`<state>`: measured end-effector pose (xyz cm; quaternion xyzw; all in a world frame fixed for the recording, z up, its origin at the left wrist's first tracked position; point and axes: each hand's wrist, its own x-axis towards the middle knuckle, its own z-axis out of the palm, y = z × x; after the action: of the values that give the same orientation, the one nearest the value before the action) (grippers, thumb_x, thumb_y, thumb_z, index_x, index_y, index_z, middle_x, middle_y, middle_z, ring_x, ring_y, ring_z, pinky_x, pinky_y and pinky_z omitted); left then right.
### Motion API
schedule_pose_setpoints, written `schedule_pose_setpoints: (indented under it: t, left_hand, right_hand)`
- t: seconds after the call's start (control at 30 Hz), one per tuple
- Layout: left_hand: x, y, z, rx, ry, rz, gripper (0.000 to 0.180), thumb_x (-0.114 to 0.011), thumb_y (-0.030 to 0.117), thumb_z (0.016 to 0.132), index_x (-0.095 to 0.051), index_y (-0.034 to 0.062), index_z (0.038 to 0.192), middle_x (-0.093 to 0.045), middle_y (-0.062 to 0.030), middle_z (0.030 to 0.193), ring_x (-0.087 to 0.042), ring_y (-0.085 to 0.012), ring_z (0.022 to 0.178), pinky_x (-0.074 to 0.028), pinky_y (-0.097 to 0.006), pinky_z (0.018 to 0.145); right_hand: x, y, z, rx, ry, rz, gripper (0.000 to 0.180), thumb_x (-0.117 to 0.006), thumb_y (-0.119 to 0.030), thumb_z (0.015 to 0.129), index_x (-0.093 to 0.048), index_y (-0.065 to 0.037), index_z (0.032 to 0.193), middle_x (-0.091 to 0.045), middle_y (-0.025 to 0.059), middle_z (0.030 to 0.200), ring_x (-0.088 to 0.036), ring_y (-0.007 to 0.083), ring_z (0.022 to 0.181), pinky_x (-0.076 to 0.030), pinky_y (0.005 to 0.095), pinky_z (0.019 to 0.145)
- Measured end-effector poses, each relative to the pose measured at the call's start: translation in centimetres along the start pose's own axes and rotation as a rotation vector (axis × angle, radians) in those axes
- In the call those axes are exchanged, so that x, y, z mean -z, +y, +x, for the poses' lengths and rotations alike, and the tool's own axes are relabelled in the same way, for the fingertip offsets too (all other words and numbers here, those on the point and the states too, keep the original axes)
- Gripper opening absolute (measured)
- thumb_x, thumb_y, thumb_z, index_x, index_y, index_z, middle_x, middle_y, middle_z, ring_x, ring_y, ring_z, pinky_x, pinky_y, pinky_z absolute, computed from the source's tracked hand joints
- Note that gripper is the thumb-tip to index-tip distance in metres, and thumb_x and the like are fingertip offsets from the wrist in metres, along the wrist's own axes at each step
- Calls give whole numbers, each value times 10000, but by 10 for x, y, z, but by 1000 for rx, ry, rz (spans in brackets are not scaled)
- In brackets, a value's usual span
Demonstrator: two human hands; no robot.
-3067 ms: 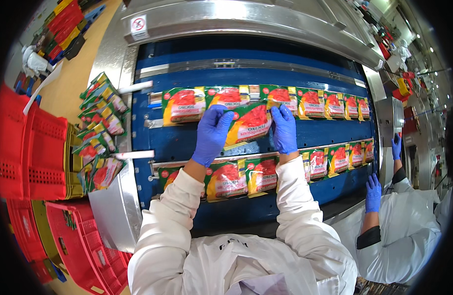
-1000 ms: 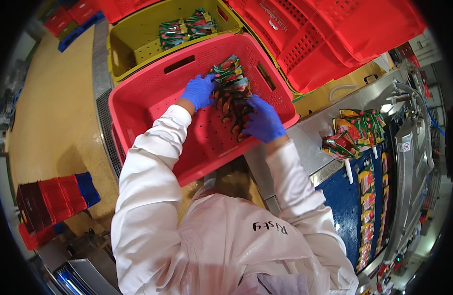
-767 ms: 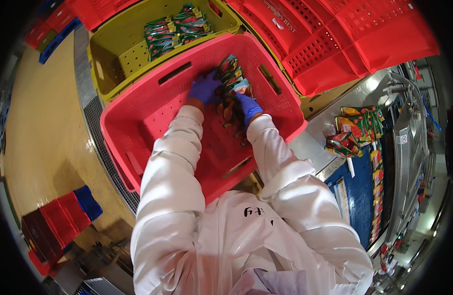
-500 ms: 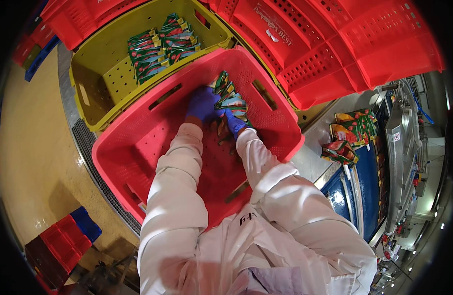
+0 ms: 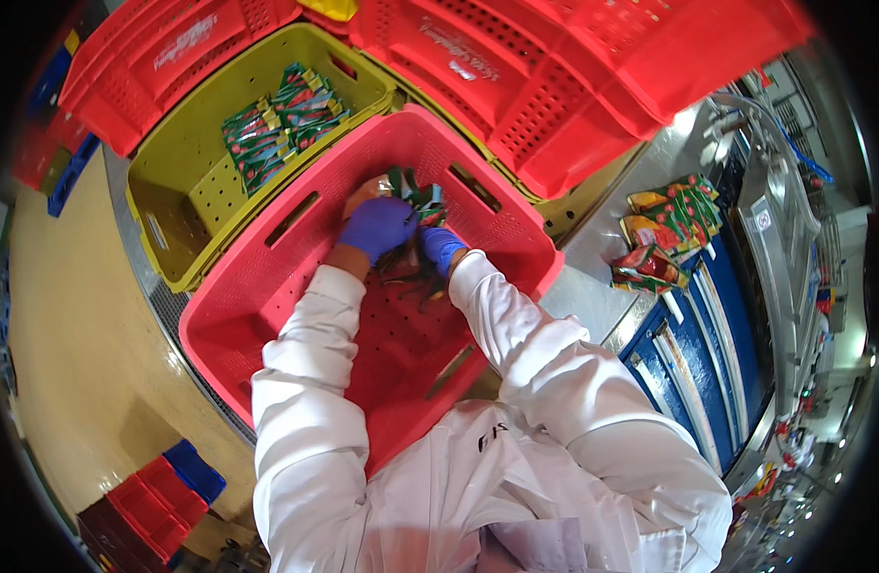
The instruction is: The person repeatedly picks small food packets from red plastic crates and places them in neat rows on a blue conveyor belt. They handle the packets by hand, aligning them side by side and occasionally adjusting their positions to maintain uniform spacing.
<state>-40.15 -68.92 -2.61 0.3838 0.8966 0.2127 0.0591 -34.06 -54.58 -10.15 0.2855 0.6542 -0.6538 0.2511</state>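
Note:
Both my hands, in blue gloves, are inside a red plastic crate (image 5: pixel 215 320), near its far end. My left hand (image 5: pixel 377 227) is curled around the left side of a bunch of green-and-red foil pouches (image 5: pixel 426 202). Closed against the bunch's right side is my right hand (image 5: pixel 442 250). The pouches stand on edge, pressed together, and my gloves partly hide them. What lies directly under my fingers cannot be made out. The crate's perforated floor shows nearer to me.
A yellow-green crate (image 5: pixel 162 215) beyond holds two rows of similar pouches (image 5: pixel 258 143). Large red crates (image 5: pixel 458 57) stand behind. On the steel surface at right lie several loose pouches (image 5: pixel 668 224), beside a blue conveyor (image 5: pixel 711 353). Stacked crates (image 5: pixel 148 501) sit at lower left.
The view has shifted slightly. My left hand now sits more over the near-left side of the pouches, and the bunch looks more compact and less fanned out. Both hands remain on it.

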Motion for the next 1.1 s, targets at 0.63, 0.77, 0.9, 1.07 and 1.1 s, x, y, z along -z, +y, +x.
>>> schedule_pose_setpoints:
  t: [0.63, 0.77, 0.9, 1.07, 1.1]
  left_hand:
    - [85, 542, 47, -949, 113, 86, 214, -604, 225, 855, -587, 40, 750, -556, -173, 711, -553, -375, 664, -444, -447, 605]
    - [-6, 672, 94, -1165, 10, 175, 234, -571, 277, 877, -605, 64, 789, -568, -155, 727, -572, -364, 687, -474, -441, 633]
    - [-82, 751, 145, -1210, 68, 166, 235, -576, 311, 868, -624, 84, 834, -595, -147, 807, -591, -351, 741, -483, -440, 661]
    - [-161, 784, 183, -826, 401, -369, 418, -712, 352, 828, -594, 93, 1133, -592, -145, 1051, -565, -299, 1010, -447, -370, 879]
    - [-182, 767, 182, -723, 291, -542, 448, -711, 319, 841, -558, 74, 1184, -576, -145, 1092, -556, -272, 1034, -445, -360, 892]
  right_hand:
    - [290, 84, -443, 762, 81, 1092, 250, -496, -298, 967, -587, -81, 1049, -650, 52, 862, -658, 182, 720, -551, 327, 647]
    - [389, 156, -515, 742, 189, 1183, 385, -405, -337, 995, -463, -94, 1289, -604, 144, 1194, -647, 284, 1005, -566, 442, 807]
    - [469, 184, -548, 605, 563, 1216, 404, -439, -367, 989, -468, -97, 1288, -620, 129, 1142, -643, 254, 960, -553, 405, 746]
    - [560, 228, -588, 837, 709, 787, 470, -550, -384, 953, -474, -75, 1299, -591, 80, 1144, -578, 167, 1008, -507, 330, 801]
    - [564, 231, -603, 879, 796, 709, 489, -573, -380, 945, -468, -74, 1310, -583, 68, 1153, -562, 154, 1047, -497, 313, 829]
